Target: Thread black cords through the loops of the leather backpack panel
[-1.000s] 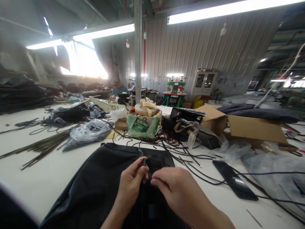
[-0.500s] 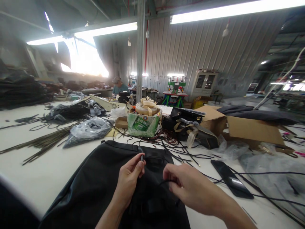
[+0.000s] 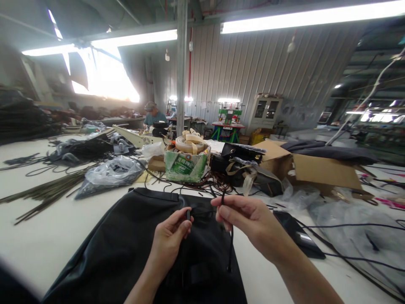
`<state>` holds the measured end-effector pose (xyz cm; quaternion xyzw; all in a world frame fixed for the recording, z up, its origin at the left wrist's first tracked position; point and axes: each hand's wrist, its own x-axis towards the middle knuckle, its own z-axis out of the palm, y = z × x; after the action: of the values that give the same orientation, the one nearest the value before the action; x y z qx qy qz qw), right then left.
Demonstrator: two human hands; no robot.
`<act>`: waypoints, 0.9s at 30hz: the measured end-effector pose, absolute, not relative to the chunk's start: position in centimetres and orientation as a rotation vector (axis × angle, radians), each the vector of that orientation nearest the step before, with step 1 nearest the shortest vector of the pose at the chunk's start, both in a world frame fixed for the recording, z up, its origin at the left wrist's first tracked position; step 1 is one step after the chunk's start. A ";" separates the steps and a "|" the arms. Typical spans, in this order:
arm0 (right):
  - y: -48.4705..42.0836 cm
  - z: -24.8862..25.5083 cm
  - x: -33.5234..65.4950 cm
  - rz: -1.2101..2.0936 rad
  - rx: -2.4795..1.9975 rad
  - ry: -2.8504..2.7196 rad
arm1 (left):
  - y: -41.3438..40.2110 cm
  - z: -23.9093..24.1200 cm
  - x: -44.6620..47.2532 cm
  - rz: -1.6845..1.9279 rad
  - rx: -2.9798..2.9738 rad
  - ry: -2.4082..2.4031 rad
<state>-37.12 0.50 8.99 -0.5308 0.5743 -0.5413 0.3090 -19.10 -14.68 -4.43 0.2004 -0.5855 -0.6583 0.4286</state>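
A large black leather-like bag [image 3: 136, 236] lies on the white table in front of me. Over it, my left hand [image 3: 173, 234] pinches a small dark tube-like piece [image 3: 189, 214] between thumb and fingers. To the right, my right hand [image 3: 249, 221] has thumb and fingertips closed on a black cord [image 3: 231, 249]. One stretch of the cord sticks up above the fingers, and another hangs down to the bag's right side. The hands are apart, at about the same height. What the left-hand piece is exactly I cannot make out.
Behind the bag stands a green box [image 3: 186, 165] with rolled beige strapping. A clear plastic bag [image 3: 110, 173] and dark cords [image 3: 57, 192] lie left. To the right are a black phone-like slab [image 3: 299, 234], an open cardboard box [image 3: 325, 171] and plastic wrap. Another person [image 3: 154, 115] sits farther back.
My right hand has risen and turned its fingertips up, lifting the cord so that it now hangs down. My left hand still pinches the small piece. The view has shifted slightly.
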 end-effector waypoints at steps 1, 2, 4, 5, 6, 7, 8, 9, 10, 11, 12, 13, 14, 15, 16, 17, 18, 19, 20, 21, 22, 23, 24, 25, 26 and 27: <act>0.3 8.8 -36.8 -1.467 -1.418 1.575 | -14.6 -4.5 -19.1 -1.607 0.483 -1.507; 0.2 8.7 -36.6 -1.483 -1.456 1.640 | -14.6 -4.6 -19.2 -1.566 0.461 -1.555; -0.2 8.3 -36.1 -1.419 -1.581 1.771 | -14.5 -4.7 -19.2 -1.494 0.423 -1.640; -0.3 8.1 -35.9 -1.341 -1.641 1.829 | -14.4 -4.7 -19.3 -1.471 0.411 -1.668; -0.5 7.8 -35.7 -1.249 -1.686 1.883 | -14.4 -4.7 -19.3 -1.462 0.407 -1.680; -0.6 7.5 -35.5 -1.163 -1.713 1.939 | -14.4 -4.7 -19.3 -1.468 0.410 -1.678; -0.7 7.2 -35.4 -1.092 -1.731 1.998 | -14.4 -4.6 -19.3 -1.484 0.418 -1.661; -0.8 6.9 -35.3 -1.046 -1.754 2.053 | -14.4 -4.6 -19.3 -1.506 0.426 -1.633; -0.9 6.6 -35.2 -1.026 -1.793 2.095 | -14.5 -4.6 -19.2 -1.530 0.432 -1.603; -1.0 6.3 -35.0 -1.024 -1.845 2.118 | -14.5 -4.6 -19.2 -1.555 0.433 -1.571; -1.2 5.9 -34.8 -1.032 -1.897 2.127 | -14.6 -4.5 -19.1 -1.581 0.429 -1.544; -1.3 5.6 -34.6 -1.040 -1.942 2.126 | -14.7 -4.5 -19.1 -1.605 0.423 -1.523; -1.4 5.2 -34.3 -1.050 -1.977 2.126 | -14.7 -4.4 -19.0 -1.626 0.419 -1.506; -1.6 4.9 -34.1 -1.059 -1.998 2.135 | -14.8 -4.4 -18.9 -1.642 0.417 -1.492; -1.7 4.6 -33.8 -1.064 -2.010 2.152 | -14.8 -4.3 -18.9 -1.655 0.416 -1.479; -1.8 4.4 -33.5 -1.069 -2.019 2.170 | -14.7 -4.2 -18.8 -1.664 0.418 -1.465; -1.9 4.1 -33.3 -1.080 -2.031 2.184 | -14.7 -4.1 -18.8 -1.673 0.419 -1.449; -2.0 3.9 -33.0 -1.092 -2.043 2.191 | -14.7 -4.1 -18.7 -1.683 0.419 -1.432; -2.0 3.8 -32.9 -1.101 -2.056 2.195 | -14.6 -4.1 -18.7 -1.695 0.418 -1.417; -2.0 3.7 -32.7 -1.107 -2.067 2.198 | -14.6 -4.1 -18.6 -1.707 0.418 -1.405; -2.1 3.7 -32.6 -1.110 -2.077 2.200 | -14.5 -4.1 -18.5 -1.718 0.419 -1.399; -2.1 3.7 -32.6 -1.112 -2.082 2.209 | -14.5 -4.2 -18.5 -1.726 0.421 -1.398; -2.1 3.7 -32.5 -1.111 -2.082 2.223 | -14.5 -4.3 -18.4 -1.730 0.424 -1.400; -2.1 3.8 -32.5 -1.109 -2.081 2.238 | -14.5 -4.5 -18.3 -1.732 0.429 -1.404; -2.1 3.8 -32.5 -1.108 -2.080 2.253 | -14.5 -4.7 -18.3 -1.733 0.435 -1.409; -2.1 3.9 -32.5 -1.106 -2.081 2.268 | -14.6 -4.8 -18.2 -1.732 0.442 -1.411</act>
<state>-32.49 -2.07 3.88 -0.6348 0.6921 -0.3376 -0.0646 -18.24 -14.55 -4.79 0.1761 -0.5626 -0.6907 0.4189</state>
